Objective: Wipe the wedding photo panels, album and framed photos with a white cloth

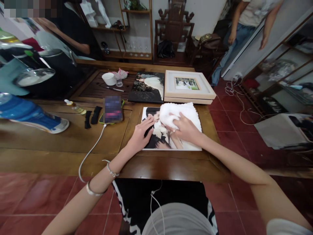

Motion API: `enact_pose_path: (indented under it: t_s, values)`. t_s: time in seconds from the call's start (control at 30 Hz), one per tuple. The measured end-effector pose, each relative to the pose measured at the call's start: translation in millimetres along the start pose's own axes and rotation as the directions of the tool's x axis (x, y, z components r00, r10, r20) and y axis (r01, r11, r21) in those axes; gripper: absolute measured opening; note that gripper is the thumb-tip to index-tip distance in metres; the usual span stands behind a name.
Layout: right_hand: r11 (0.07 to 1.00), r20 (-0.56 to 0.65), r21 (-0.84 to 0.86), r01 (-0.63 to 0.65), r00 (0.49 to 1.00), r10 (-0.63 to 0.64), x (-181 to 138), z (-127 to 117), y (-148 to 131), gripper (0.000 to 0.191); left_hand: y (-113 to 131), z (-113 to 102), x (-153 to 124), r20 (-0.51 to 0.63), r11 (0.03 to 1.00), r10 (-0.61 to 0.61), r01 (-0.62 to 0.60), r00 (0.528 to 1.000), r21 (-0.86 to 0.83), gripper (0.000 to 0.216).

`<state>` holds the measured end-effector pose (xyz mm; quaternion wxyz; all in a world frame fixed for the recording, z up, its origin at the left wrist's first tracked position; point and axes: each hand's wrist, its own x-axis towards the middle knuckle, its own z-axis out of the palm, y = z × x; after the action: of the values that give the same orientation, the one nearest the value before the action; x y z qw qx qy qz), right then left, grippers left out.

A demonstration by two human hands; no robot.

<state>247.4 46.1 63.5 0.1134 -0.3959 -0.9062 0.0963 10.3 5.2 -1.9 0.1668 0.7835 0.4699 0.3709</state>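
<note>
A photo panel (158, 143) showing a couple lies flat on the wooden table in front of me. My left hand (144, 130) rests on its left side with the fingers stretched out. In my right hand (184, 127) a white cloth (181, 109) is bunched and pressed against the panel's upper right part. The cloth hides much of that side of the picture. Just behind the panel lie a dark photo panel (149, 86) and a pale framed photo (188, 83), which rests on another pale frame.
A phone (113, 109) on a white cable lies at the left, near a small dropper bottle (75, 107) and a large blue bottle (29, 112). A white cup (109, 78) stands on the tea tray. Two other people are partly visible at the back left and back right.
</note>
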Motion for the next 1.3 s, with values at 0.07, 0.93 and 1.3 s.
enact_pose_path:
  t_s: [0.07, 0.93, 1.3]
  values:
    - [0.998, 0.012, -0.042, -0.043, 0.999, 0.043, 16, 0, 3, 0.014, 1, 0, 0, 0.005, 1.000, -0.004, 0.004, 1.000, 0.000, 0.037]
    - [0.960, 0.103, 0.218, 0.173, 0.974, -0.199, -72, -21, -10, 0.019, 8, -2, -1, -0.022, 0.998, -0.046, 0.045, 0.999, -0.036, 0.040]
    - [0.880, 0.007, 0.472, -0.049, 0.999, 0.052, 58, 3, -11, 0.044, 7, -2, -1, -0.049, 0.999, -0.033, 0.034, 0.998, 0.015, 0.032]
